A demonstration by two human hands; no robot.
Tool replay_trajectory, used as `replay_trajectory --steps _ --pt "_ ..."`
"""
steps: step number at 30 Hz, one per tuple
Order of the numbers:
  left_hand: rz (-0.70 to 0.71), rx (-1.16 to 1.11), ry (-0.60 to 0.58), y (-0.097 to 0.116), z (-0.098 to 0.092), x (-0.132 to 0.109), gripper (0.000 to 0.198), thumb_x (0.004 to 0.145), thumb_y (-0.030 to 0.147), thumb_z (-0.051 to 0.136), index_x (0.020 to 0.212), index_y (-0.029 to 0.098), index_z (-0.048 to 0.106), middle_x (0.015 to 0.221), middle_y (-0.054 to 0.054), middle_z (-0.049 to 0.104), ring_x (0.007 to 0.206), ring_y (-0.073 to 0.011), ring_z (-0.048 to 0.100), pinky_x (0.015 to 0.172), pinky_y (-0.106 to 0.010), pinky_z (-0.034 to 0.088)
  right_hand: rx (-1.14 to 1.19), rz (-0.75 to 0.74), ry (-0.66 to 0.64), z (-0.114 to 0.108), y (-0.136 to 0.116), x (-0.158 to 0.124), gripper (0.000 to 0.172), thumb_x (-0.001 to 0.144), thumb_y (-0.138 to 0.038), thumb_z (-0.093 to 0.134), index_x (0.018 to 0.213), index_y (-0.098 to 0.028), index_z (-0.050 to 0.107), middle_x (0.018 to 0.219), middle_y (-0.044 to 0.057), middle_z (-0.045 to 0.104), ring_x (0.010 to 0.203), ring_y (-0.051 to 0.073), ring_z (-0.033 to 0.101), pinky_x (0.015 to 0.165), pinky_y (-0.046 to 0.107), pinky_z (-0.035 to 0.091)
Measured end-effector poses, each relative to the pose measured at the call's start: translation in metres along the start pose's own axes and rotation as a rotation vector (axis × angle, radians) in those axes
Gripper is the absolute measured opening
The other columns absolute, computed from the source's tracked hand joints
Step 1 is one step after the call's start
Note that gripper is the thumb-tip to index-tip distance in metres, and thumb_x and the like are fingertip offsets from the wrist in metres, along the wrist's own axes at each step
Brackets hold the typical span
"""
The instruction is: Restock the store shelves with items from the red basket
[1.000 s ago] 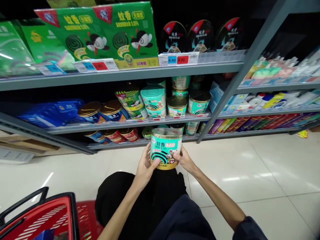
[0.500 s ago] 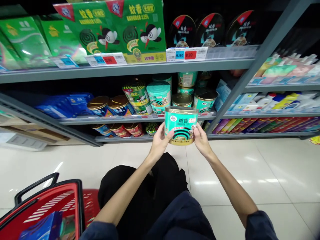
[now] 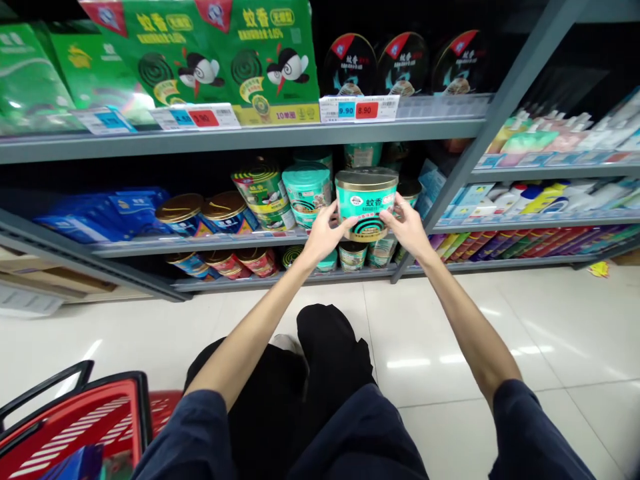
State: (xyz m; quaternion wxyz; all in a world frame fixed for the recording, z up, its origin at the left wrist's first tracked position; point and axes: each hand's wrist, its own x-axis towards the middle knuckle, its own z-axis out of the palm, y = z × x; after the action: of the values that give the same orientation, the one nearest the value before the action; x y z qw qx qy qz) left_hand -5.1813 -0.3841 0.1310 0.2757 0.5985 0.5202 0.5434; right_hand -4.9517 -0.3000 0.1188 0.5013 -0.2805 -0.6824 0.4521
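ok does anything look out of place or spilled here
One thing: a small yellow patch on the floor at far right, before the shelf. It stands out against pale tiles; I can't tell if it's litter or a sticker. The held tin shows no visible damage.

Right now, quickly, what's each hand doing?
Left hand: holding the teal tin at its left side.
Right hand: holding the same teal tin at its right side.
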Motion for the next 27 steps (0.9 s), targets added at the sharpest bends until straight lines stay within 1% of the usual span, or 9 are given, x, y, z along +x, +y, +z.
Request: replay_trajectory --steps 2,8,11,13,16,18,21,24,27 --pt "-0.027 -0.032 0.000 -0.003 -0.003 -0.013 0.080 0.086 0.063 0.082 0.151 0.021 0.062 0.150 -0.016 0.058 0.137 -0.0344 0.064 0.119 -0.050 0.055 0.007 0.028 0.003 0.007 0.004 -0.017 0.087 0.084 -0.072 0.082 0.156 -0.030 0.059 0.156 0.011 0.058 0.140 0.033 0.062 0.121 0.053 0.055" --pt "-0.148 -0.012 -0.087 -0.021 -0.008 -0.088 0.071 0.088 0.052 0.083 0.151 0.024 0.064 0.142 -0.010 0.057 0.136 -0.0306 0.065 0.123 -0.047 0.053 0.004 0.091 0.037 0.025 0.030 -0.102 0.083 0.086 -0.061 0.086 0.159 -0.034 0.058 0.153 0.009 0.053 0.142 0.031 0.060 0.121 0.045 0.054" --pt "-0.174 -0.015 -0.101 -0.023 -0.004 -0.102 0.064 0.088 0.051 0.084 0.146 0.027 0.068 0.144 -0.010 0.057 0.141 -0.0313 0.061 0.125 -0.047 0.050 0.010 0.106 0.043 0.024 0.030 -0.121 0.074 0.088 -0.056 0.086 0.154 -0.034 0.061 0.156 0.009 0.052 0.145 0.029 0.058 0.122 0.043 0.054" --pt "-0.171 -0.038 -0.102 -0.017 0.004 -0.096 0.067 0.087 0.052 0.086 0.147 0.026 0.068 0.146 -0.010 0.056 0.143 -0.0323 0.059 0.126 -0.047 0.048 0.055 0.116 0.068 0.018 0.026 -0.120 0.075 0.086 -0.054 0.088 0.153 -0.033 0.061 0.159 0.009 0.053 0.147 0.028 0.057 0.124 0.043 0.051" --pt "-0.124 -0.072 -0.082 -0.001 0.025 -0.069 0.079 0.082 0.055 0.089 0.151 0.023 0.065 0.144 -0.012 0.057 0.139 -0.0339 0.062 0.124 -0.049 0.050 0.108 0.124 0.162 -0.001 0.018 -0.104 0.088 0.080 -0.060 0.091 0.155 -0.031 0.055 0.161 0.012 0.056 0.148 0.029 0.058 0.128 0.049 0.048" --pt "-0.060 -0.094 -0.086 0.010 0.045 -0.044 0.081 0.081 0.056 0.090 0.150 0.022 0.067 0.142 -0.013 0.059 0.137 -0.0350 0.063 0.122 -0.050 0.052 0.088 0.084 0.237 -0.020 0.011 -0.089 0.092 0.079 -0.065 0.090 0.155 -0.030 0.053 0.160 0.014 0.059 0.148 0.031 0.059 0.129 0.052 0.047" --pt "0.040 -0.116 -0.112 0.020 0.078 -0.005 0.077 0.082 0.057 0.089 0.147 0.022 0.069 0.144 -0.014 0.060 0.139 -0.0370 0.062 0.122 -0.051 0.052 -0.002 -0.031 0.301 -0.055 -0.001 -0.065 0.088 0.082 -0.070 0.085 0.154 -0.030 0.055 0.161 0.014 0.058 0.151 0.032 0.057 0.134 0.054 0.040" --pt "0.106 -0.123 -0.086 0.021 0.102 0.023 0.081 0.082 0.055 0.089 0.152 0.021 0.065 0.149 -0.015 0.057 0.145 -0.0375 0.058 0.127 -0.051 0.046 -0.079 -0.108 0.262 -0.081 -0.013 -0.047 0.088 0.085 -0.073 0.081 0.158 -0.032 0.054 0.166 0.010 0.056 0.157 0.032 0.051 0.137 0.054 0.035" --pt "0.117 -0.159 -0.070 0.017 0.113 0.040 0.092 0.081 0.056 0.090 0.159 0.018 0.058 0.157 -0.016 0.051 0.151 -0.0372 0.053 0.129 -0.049 0.044 -0.094 -0.118 0.174 -0.091 -0.021 -0.035 0.090 0.088 -0.074 0.077 0.162 -0.031 0.051 0.170 0.008 0.051 0.159 0.031 0.048 0.139 0.053 0.032"
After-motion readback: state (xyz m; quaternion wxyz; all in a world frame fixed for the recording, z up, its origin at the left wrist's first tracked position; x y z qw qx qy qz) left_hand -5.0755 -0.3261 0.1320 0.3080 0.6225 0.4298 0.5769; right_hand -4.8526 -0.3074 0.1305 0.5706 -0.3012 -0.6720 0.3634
